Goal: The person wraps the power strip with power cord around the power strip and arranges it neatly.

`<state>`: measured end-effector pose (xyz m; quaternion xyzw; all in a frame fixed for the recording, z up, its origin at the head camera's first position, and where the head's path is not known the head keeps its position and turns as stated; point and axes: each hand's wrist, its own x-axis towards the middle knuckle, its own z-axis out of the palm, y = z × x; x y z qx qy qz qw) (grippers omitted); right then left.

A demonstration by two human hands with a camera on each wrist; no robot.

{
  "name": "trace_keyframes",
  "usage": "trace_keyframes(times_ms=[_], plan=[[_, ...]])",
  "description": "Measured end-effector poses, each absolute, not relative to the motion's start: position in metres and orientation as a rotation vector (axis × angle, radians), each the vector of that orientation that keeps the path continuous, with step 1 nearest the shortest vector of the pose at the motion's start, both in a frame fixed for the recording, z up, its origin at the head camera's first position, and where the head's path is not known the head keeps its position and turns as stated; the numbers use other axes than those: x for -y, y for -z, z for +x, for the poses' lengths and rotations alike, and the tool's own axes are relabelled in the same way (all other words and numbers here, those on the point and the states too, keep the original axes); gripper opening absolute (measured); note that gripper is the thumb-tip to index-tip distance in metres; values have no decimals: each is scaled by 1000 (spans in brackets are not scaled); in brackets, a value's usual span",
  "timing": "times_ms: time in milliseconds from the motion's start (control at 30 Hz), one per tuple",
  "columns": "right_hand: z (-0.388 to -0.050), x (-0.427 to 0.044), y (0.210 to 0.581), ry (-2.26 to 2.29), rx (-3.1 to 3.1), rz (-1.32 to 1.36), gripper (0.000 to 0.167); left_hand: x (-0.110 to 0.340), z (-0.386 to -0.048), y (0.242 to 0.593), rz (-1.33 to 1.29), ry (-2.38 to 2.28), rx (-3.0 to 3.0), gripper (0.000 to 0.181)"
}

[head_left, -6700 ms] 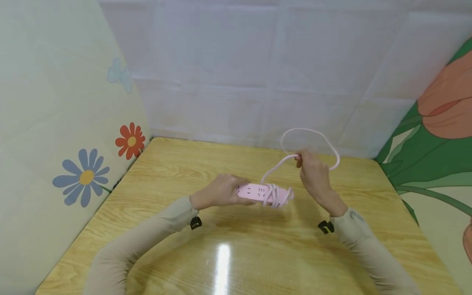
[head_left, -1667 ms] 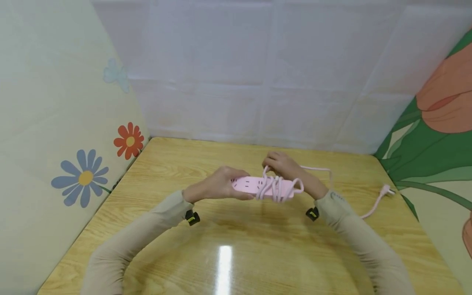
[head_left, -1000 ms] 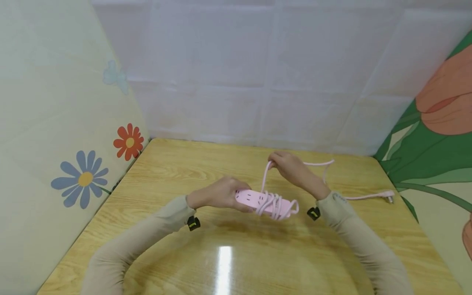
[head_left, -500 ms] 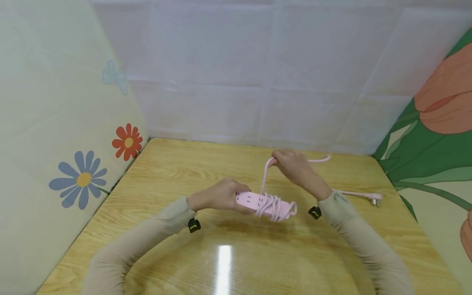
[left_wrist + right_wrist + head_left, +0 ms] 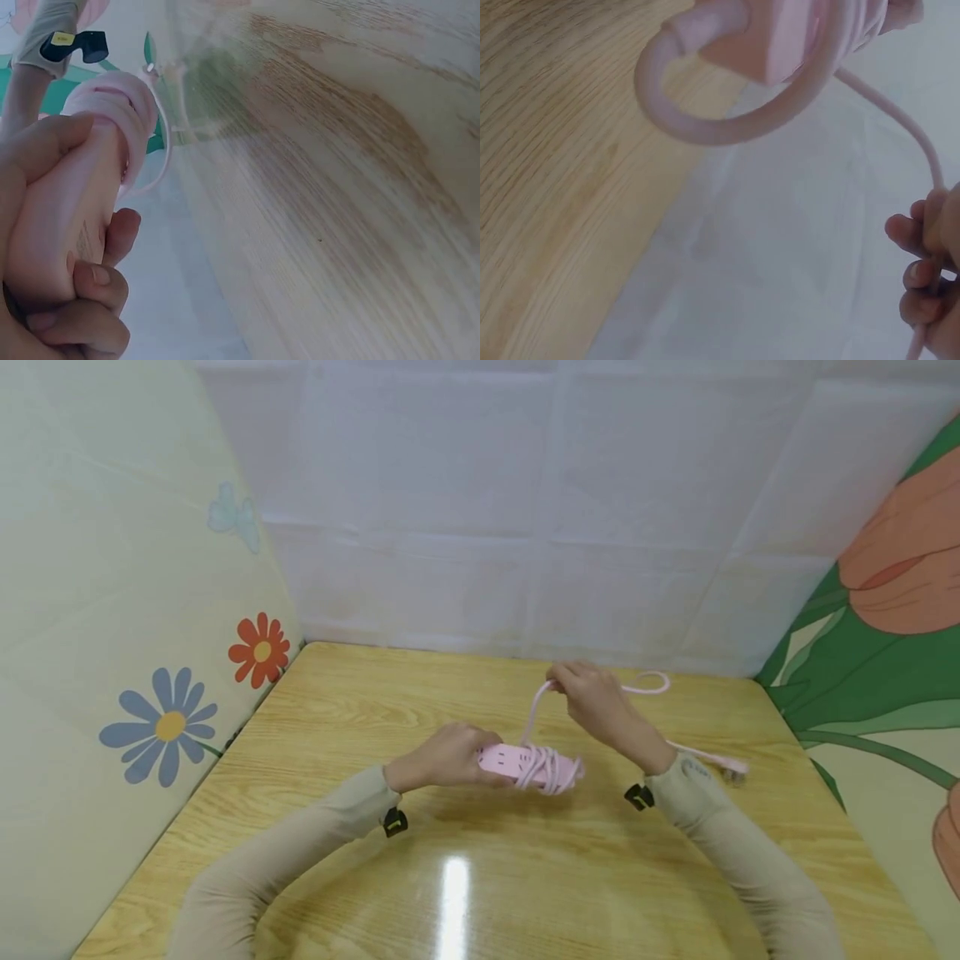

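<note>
My left hand grips the left end of a pink power strip, held over the table and slightly tilted. Several turns of its pink cord wrap the strip's right half. In the left wrist view, my thumb and curled fingers close round the strip's body. Up and to the right, my right hand holds the loose cord, which rises from the windings to my fingers. The right wrist view shows the cord leaving one end of the strip in a loop.
Beyond my right hand the cord curls back, and its plug lies near the right side of the wooden table. A white cloth backdrop stands behind; flower-printed panels flank both sides.
More cord is wound round the strip than several seconds ago. The plug has slid leftward across the table lately. My right hand first came to the strip, then lifted away with the cord.
</note>
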<state>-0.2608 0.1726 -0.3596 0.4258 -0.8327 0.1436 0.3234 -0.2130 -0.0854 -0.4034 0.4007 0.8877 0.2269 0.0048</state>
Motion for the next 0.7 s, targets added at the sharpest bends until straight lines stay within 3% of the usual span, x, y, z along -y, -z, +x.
trace_keyframes(times_ms=[533, 700], plan=[[-231, -154, 346, -393, 2078, 1240, 11, 92, -220, 409, 1044, -822, -2958, 38], [-222, -148, 347, -459, 2065, 1281, 15, 95, -223, 406, 869, -911, -2970, 43]])
